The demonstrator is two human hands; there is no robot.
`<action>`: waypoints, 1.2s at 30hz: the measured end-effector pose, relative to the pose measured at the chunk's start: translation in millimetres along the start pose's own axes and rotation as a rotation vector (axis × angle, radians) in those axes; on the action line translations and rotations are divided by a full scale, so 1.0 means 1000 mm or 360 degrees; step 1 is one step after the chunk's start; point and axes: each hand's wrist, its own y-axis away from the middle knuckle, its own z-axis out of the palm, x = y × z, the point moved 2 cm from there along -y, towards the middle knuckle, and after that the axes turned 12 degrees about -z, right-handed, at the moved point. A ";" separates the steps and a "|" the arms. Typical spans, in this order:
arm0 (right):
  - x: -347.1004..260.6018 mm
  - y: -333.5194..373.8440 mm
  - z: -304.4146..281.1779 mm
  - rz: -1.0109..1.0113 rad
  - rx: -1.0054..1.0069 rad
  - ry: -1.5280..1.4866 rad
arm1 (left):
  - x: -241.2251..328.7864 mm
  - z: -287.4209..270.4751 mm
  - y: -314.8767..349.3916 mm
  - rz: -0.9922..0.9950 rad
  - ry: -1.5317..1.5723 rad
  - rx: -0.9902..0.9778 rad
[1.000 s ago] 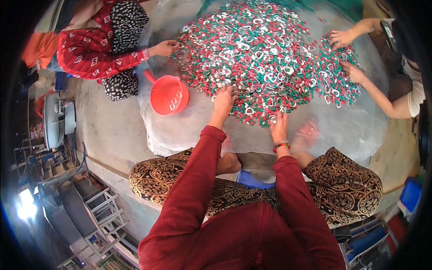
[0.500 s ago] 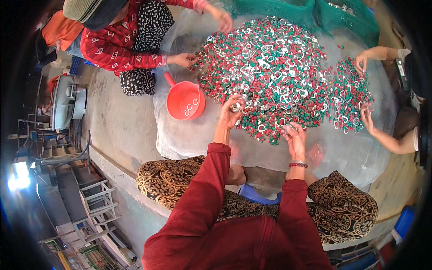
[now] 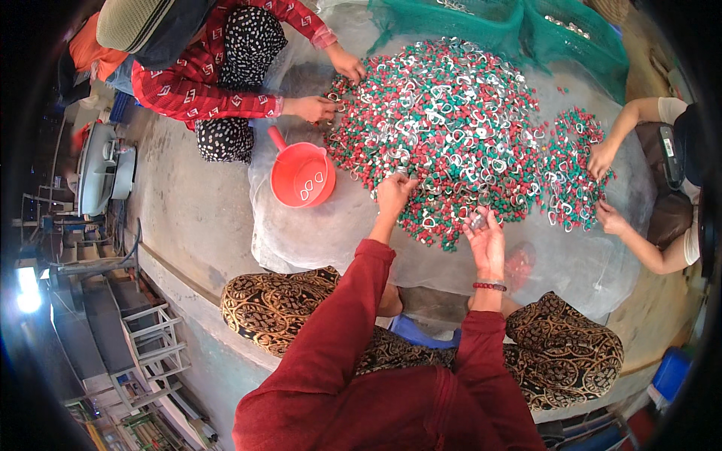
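A wide heap of small red and green pellets mixed with silvery metal rings and D-shaped pieces (image 3: 451, 128) lies on a pale sheet. My left hand (image 3: 392, 197) reaches into the heap's near left edge, palm down. Its fingers are bent together, and what they grip is hidden. My right hand (image 3: 487, 242) is turned palm up at the near edge, its fingers curled around a small silvery metal piece (image 3: 478, 222). A bead bracelet circles that wrist. Left of the heap, a red plastic dipper (image 3: 289, 192) holds several metal D-shaped rings.
At the upper left a person in a red patterned shirt (image 3: 180, 94) has both hands at the heap. Another person's hands (image 3: 602, 159) work at a smaller pile (image 3: 575, 169) on the right. Green mesh-lined containers (image 3: 489, 30) stand at the back. The sheet (image 3: 346, 233) extends toward my knees.
My left hand has turned palm down into the heap; the round metal piece it showed is out of sight. My right hand has rolled palm up. The red-sleeved person's far hand has lowered to the heap.
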 end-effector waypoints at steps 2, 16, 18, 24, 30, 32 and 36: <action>0.004 -0.003 -0.009 0.0100 -0.0234 -0.0278 | 0.008 -0.016 0.013 -0.0237 0.0765 -0.0459; 0.048 0.003 -0.017 0.0355 0.0127 -0.0357 | 0.072 -0.027 0.112 0.0337 0.0374 -0.0093; 0.045 -0.013 -0.055 0.0351 -0.0117 -0.0587 | 0.037 -0.025 0.080 0.0114 0.0407 -0.0056; 0.029 0.013 -0.015 0.0108 0.0208 -0.0462 | -0.089 0.003 0.038 0.0209 -0.0519 0.0292; 0.020 0.014 -0.018 0.0246 -0.0407 -0.0677 | -0.065 -0.016 0.021 -0.0414 0.0285 -0.0248; 0.018 0.014 -0.012 0.0235 -0.0563 -0.0581 | -0.058 -0.022 0.012 -0.0567 0.0884 -0.0434; 0.016 0.016 -0.002 0.0233 -0.0360 -0.0441 | -0.017 -0.024 -0.009 -0.0708 0.1545 -0.0787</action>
